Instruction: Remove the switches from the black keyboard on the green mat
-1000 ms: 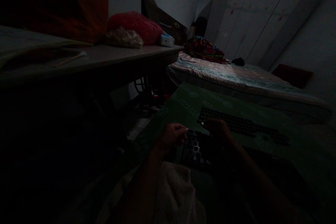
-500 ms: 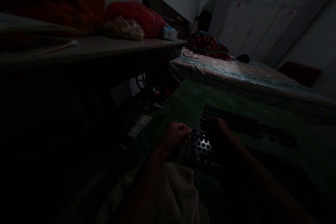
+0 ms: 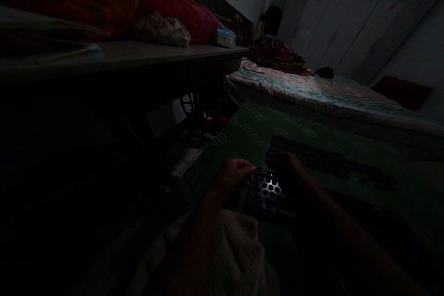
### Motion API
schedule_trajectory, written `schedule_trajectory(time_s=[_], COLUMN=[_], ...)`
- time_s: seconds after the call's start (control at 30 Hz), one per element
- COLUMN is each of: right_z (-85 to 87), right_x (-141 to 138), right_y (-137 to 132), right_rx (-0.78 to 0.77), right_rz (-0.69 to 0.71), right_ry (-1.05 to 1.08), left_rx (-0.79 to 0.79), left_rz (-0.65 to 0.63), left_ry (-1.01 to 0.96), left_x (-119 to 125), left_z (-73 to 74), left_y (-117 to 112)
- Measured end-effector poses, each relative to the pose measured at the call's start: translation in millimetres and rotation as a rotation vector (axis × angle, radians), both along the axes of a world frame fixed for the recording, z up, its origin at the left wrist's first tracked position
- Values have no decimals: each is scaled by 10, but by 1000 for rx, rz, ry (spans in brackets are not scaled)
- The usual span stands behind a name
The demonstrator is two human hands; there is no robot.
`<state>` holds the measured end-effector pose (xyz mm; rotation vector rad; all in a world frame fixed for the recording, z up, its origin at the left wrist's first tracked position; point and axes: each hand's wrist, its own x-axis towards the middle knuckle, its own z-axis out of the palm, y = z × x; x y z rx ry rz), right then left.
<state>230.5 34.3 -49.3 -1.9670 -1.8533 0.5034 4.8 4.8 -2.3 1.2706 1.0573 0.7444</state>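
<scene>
A dark keyboard base (image 3: 270, 189) with rows of round holes lies on the green board, light glinting off its middle. At its upper left corner is my left hand (image 3: 236, 175), thumb and fingers pinched together. Whether a small piece sits in that pinch is too dark to see. My right hand (image 3: 289, 165) is curled over the base's upper edge, close to the loose black keycaps (image 3: 312, 155) laid out in rows. Shadow hides its fingertips and anything in them. The right forearm covers much of the base's right part.
The green printed board (image 3: 239, 141) carries all of this. A beige cloth (image 3: 236, 249) lies in front of me. To the left stands a table (image 3: 145, 55) with a red plastic bag (image 3: 180, 14). Behind the board is a bed (image 3: 333, 90) with a patterned bundle (image 3: 277, 55).
The view has shifted slightly. My right hand is a little differently placed near the keycaps, its fingers a bit more visible. My left hand keeps its pinch at the base's corner.
</scene>
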Motion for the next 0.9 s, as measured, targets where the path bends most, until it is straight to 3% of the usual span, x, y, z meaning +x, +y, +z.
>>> schedule_trajectory(time_s=[0.43, 0.63, 0.77, 0.9], right_z=[-39, 132, 333, 451], right_x=[29, 58, 107, 16], right_y=[5, -10, -220, -704], right_rx=[110, 148, 244, 256], right_rz=[18, -21, -54, -183], right_ry=[34, 122, 265, 493], left_rx=[1, 5, 17, 45], left_rz=[7, 13, 23, 12], left_ry=[13, 28, 53, 108], left_x=[10, 5, 12, 39], left_z=[20, 45, 39, 4], left_y=[-18, -17, -15, -2])
